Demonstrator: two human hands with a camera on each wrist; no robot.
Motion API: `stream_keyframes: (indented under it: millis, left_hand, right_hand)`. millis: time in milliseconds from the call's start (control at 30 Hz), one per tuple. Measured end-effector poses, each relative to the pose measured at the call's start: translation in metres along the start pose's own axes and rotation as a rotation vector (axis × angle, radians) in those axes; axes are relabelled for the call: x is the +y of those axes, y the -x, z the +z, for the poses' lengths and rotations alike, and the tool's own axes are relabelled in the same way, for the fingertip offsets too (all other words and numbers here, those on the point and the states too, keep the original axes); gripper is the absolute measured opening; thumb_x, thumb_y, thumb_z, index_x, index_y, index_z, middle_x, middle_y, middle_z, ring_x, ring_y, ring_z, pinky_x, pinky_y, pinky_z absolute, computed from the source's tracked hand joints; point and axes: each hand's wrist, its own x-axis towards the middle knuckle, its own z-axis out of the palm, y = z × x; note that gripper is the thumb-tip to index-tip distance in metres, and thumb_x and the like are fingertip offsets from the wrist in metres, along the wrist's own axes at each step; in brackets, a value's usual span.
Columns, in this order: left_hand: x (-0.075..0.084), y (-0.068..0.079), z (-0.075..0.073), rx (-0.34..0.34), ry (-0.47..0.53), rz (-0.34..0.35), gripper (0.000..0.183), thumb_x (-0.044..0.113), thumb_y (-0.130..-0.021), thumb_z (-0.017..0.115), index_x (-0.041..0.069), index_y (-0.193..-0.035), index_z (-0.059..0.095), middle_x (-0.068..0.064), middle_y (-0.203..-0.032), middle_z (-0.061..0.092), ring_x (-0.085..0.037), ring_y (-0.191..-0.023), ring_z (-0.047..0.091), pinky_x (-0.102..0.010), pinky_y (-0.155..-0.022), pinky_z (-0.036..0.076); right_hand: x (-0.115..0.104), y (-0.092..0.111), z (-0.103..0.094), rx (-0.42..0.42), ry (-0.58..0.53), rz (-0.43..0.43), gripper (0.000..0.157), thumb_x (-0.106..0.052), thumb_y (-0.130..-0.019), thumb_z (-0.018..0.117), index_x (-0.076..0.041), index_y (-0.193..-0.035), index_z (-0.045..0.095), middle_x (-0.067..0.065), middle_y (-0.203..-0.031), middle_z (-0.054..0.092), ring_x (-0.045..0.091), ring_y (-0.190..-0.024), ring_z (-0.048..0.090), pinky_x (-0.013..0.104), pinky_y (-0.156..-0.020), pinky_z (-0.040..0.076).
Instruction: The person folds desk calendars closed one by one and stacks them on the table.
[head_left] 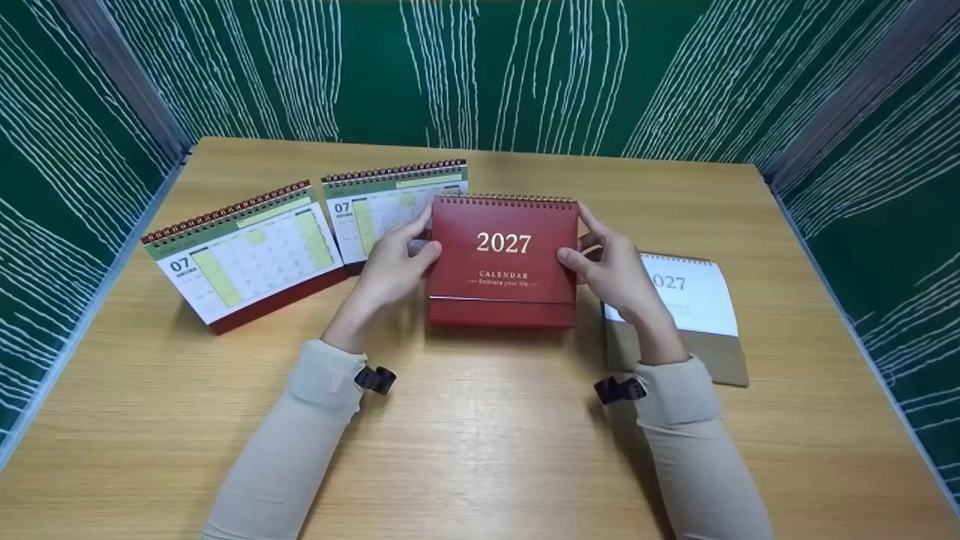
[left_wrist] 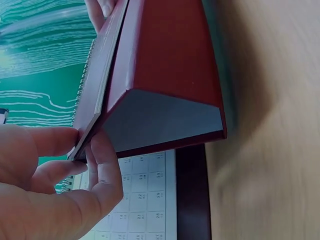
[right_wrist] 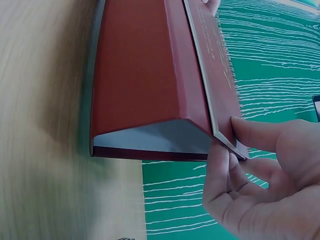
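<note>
A red desk calendar [head_left: 502,259] with gold "2027" lettering and a spiral top is held upright at the middle of the table. My left hand [head_left: 397,262] pinches its left side, thumb on the front cover. On the opposite side my right hand [head_left: 616,271] does the same, fingers behind. The left wrist view shows the left hand [left_wrist: 65,185] gripping the pages' edge beside the folded red stand [left_wrist: 170,50]. Through the open end of the stand, its pale inside shows. In the right wrist view the right hand [right_wrist: 270,175] pinches the other edge.
Two spiral calendars open at "07" stand at the left, one nearer [head_left: 251,259] and one behind [head_left: 352,217], partly hidden. A calendar with a white page and brown base [head_left: 697,300] is at the right, partly behind my right hand. Green walls border the wooden table [head_left: 480,450].
</note>
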Motion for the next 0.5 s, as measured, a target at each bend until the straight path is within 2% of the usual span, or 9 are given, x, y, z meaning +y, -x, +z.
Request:
stream_keyframes:
  millis: [67, 167, 233, 300, 333, 400, 433, 500]
  left_hand:
    - [-0.0026, 0.0001, -0.0002, 0.003, -0.018, 0.000, 0.066, 0.021, -0.108, 0.059, 0.023, -0.167, 0.032, -0.011, -0.171, 0.036, -0.028, -0.137, 0.056, -0.042, -0.110, 0.051]
    - [-0.0039, 0.0006, 0.0000, 0.001, -0.032, -0.004, 0.067, 0.022, -0.107, 0.059, 0.023, -0.167, 0.030, -0.011, -0.171, 0.034, -0.030, -0.150, 0.044, -0.046, -0.123, 0.038]
    - [-0.0035, 0.0008, 0.0007, -0.006, -0.036, -0.013, 0.068, 0.022, -0.107, 0.060, 0.024, -0.168, 0.029, -0.010, -0.172, 0.033, -0.031, -0.144, 0.049, -0.045, -0.123, 0.037]
    - [-0.0023, 0.0011, 0.0015, -0.019, -0.027, -0.028, 0.069, 0.023, -0.108, 0.059, 0.025, -0.169, 0.027, -0.010, -0.172, 0.033, -0.026, -0.115, 0.064, -0.041, -0.107, 0.050]
    - [-0.0018, 0.0013, 0.0019, -0.025, -0.024, -0.033, 0.069, 0.023, -0.108, 0.059, 0.026, -0.169, 0.027, -0.009, -0.172, 0.033, -0.023, -0.098, 0.065, -0.038, -0.096, 0.055]
    - [-0.0017, 0.0009, 0.0025, -0.034, -0.017, -0.040, 0.070, 0.023, -0.108, 0.059, 0.027, -0.169, 0.025, -0.008, -0.172, 0.033, -0.018, -0.072, 0.056, -0.034, -0.076, 0.054]
    - [-0.0019, 0.0007, 0.0025, -0.037, -0.018, -0.040, 0.071, 0.023, -0.108, 0.059, 0.027, -0.169, 0.025, -0.008, -0.173, 0.033, -0.016, -0.069, 0.053, -0.034, -0.072, 0.053]
    - [-0.0025, 0.0004, 0.0020, -0.043, -0.030, -0.032, 0.072, 0.023, -0.107, 0.060, 0.027, -0.170, 0.024, -0.007, -0.173, 0.031, -0.015, -0.076, 0.057, -0.033, -0.078, 0.054]
  right_hand:
    - [0.0005, -0.0013, 0.0018, -0.013, -0.002, 0.000, 0.076, -0.016, -0.106, 0.066, -0.032, -0.169, 0.026, 0.019, -0.119, 0.059, 0.026, -0.102, 0.061, 0.025, -0.079, 0.062]
    - [0.0010, -0.0022, 0.0035, -0.029, 0.005, 0.005, 0.075, -0.015, -0.107, 0.065, -0.029, -0.169, 0.025, 0.019, -0.119, 0.059, 0.026, -0.101, 0.062, 0.026, -0.079, 0.062]
    - [0.0007, -0.0018, 0.0033, -0.039, 0.013, 0.010, 0.076, -0.015, -0.107, 0.064, -0.028, -0.170, 0.023, 0.020, -0.120, 0.058, 0.026, -0.101, 0.062, 0.026, -0.080, 0.062]
    - [0.0005, -0.0009, 0.0020, -0.048, 0.026, 0.018, 0.076, -0.014, -0.107, 0.064, -0.027, -0.170, 0.022, 0.019, -0.122, 0.058, 0.026, -0.102, 0.062, 0.028, -0.081, 0.062]
    - [0.0003, -0.0004, 0.0012, -0.054, 0.033, 0.021, 0.077, -0.014, -0.107, 0.064, -0.028, -0.170, 0.022, 0.019, -0.122, 0.058, 0.026, -0.102, 0.062, 0.029, -0.083, 0.062]
    - [0.0005, 0.0006, -0.0001, -0.067, 0.044, 0.026, 0.078, -0.014, -0.107, 0.064, -0.026, -0.171, 0.021, 0.019, -0.123, 0.058, 0.027, -0.103, 0.062, 0.033, -0.086, 0.061]
    - [0.0007, 0.0010, -0.0007, -0.076, 0.053, 0.028, 0.078, -0.014, -0.107, 0.064, -0.027, -0.171, 0.020, 0.019, -0.124, 0.058, 0.027, -0.104, 0.063, 0.034, -0.088, 0.060]
    - [0.0009, 0.0016, -0.0016, -0.090, 0.068, 0.029, 0.080, -0.014, -0.107, 0.064, -0.027, -0.171, 0.018, 0.019, -0.126, 0.058, 0.028, -0.106, 0.063, 0.036, -0.091, 0.058]
